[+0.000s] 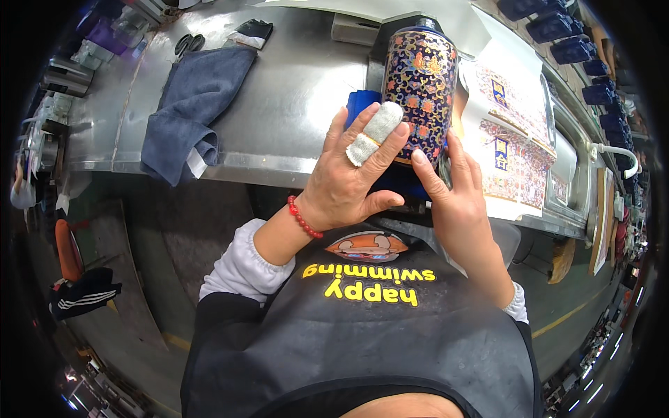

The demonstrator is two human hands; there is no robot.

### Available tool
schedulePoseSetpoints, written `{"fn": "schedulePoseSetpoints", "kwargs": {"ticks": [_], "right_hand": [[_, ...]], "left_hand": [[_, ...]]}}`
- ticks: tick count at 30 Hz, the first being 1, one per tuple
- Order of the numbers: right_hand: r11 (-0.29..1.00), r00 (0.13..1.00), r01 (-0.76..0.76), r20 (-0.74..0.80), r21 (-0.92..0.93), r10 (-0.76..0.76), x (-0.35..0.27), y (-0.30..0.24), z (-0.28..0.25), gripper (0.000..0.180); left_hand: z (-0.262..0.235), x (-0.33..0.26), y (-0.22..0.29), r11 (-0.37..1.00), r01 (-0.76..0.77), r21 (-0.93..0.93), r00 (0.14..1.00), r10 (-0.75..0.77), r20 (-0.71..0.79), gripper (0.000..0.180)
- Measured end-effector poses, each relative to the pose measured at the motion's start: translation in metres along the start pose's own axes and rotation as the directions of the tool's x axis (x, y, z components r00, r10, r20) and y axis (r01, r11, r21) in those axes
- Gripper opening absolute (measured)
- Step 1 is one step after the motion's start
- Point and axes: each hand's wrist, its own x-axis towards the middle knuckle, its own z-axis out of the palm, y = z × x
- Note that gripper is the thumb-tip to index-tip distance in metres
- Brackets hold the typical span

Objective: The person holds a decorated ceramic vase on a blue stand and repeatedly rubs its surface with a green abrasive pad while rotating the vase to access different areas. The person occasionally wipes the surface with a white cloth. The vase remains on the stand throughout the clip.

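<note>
I have the spread left hand (341,177) and loosely open right hand (460,209) at the vase (421,73), near the bench (279,122) edge, neither clasping it, so uneven pressure might send it over.

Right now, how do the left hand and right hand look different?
The left hand wears a whitish finger cover; the right hand wears none that I can see. The left hand has a red bead bracelet at its wrist; the right hand shows none. Both are at the near half of the patterned vase.
</note>
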Motion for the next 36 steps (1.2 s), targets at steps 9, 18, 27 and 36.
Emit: {"fn": "schedulePoseSetpoints", "kwargs": {"ticks": [9,18,27,36], "right_hand": [[1.0,1.0,0.012,-0.012,0.024,-0.012,-0.005,0.007,0.002,0.067],[1.0,1.0,0.027,-0.006,0.015,-0.027,-0.007,0.007,0.004,0.069],[1.0,0.998,0.002,-0.06,0.012,-0.002,-0.008,0.011,0.009,0.069],[0.998,0.995,0.066,-0.079,-0.021,-0.068,-0.005,0.012,0.005,0.064]], "left_hand": [[0.002,-0.005,0.002,0.999,0.015,-0.046,0.999,-0.017,-0.046,0.083],[0.006,-0.015,0.003,1.0,0.002,-0.003,0.999,-0.002,-0.049,0.081],[0.011,-0.019,0.008,0.993,0.072,-0.093,0.992,-0.081,-0.1,0.086],[0.012,-0.019,0.012,0.993,0.083,-0.087,0.99,-0.092,-0.105,0.087]]}}
